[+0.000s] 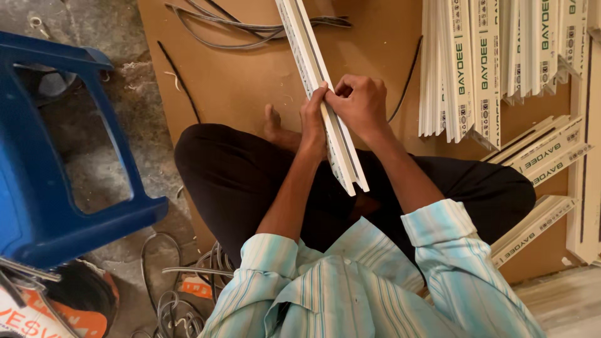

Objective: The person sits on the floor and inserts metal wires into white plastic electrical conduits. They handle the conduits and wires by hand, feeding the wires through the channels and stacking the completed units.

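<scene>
White plastic cable-trunking strip (322,94), long and narrow, sits diagonal over the lap, top end running out of frame, bottom end hanging free just past the knees. Left hand (312,122) wraps it from the left, fingers (318,100) curled shut on its edge. Right hand (360,100) clamps from the right, fingers closed on the same stretch, fingertips pressed into the seam; both hands touch each other across the strip. Looks like two nested pieces, cover and channel; can't tell whether they're going together or coming apart.

Risks, my read:
- Both grips bunched at one spot, long unsupported length either side. Twist from the fingers could kink or crack the thin wall.
- Fingertips in the seam: pinch if the cover snaps shut.
- Free lower end can whip or slip down against the leg if either grip relaxes.
- Far end, beyond the fingers, crosses grey loose wires (250,28) on the brown hardboard sheet (238,81); a snag there would jerk the strip.
- Right of the fingers, stack of white printed trunking lengths (476,69) lies near; a swing of the strip could knock it.
- Left of the fingers, blue plastic stool (56,163) well apart, no issue.
</scene>
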### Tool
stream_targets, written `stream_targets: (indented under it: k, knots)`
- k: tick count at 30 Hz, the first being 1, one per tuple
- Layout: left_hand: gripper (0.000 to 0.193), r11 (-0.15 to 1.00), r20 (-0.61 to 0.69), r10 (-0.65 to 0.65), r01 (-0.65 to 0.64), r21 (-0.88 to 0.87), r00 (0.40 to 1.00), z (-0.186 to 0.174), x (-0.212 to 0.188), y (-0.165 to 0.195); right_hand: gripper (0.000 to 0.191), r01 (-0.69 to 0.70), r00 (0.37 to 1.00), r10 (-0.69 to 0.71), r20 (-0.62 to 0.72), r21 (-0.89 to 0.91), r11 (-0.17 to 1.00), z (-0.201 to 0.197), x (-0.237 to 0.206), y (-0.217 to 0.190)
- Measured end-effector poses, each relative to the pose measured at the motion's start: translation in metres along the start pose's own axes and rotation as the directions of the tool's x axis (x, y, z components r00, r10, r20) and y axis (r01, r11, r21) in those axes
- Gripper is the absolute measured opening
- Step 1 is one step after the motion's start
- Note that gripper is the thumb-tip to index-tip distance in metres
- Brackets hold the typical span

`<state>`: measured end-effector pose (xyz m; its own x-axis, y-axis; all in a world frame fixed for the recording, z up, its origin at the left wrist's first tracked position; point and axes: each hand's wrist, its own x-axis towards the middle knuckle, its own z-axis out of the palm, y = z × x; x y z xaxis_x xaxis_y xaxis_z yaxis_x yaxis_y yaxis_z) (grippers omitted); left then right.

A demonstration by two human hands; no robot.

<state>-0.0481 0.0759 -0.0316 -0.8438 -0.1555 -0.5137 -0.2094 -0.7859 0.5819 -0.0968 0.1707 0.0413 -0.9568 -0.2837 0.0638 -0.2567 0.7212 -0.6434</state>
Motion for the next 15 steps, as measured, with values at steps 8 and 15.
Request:
stream_targets:
  k: [8, 15]
  knots:
    - [0.042, 0.997, 0.053, 0.007, -0.003, -0.076, 0.999, -0.002, -0.002, -0.002, 0.027, 0.062, 0.998, -0.063, -0.024, -0.009, 0.998, 0.001, 0.003, -0.001]
    - [0.042, 0.993, 0.017, -0.025, 0.026, -0.112, 1.000, -0.007, 0.006, -0.008, 0.025, 0.110, 0.991, -0.113, -0.070, -0.054, 0.993, 0.009, 0.006, 0.007]
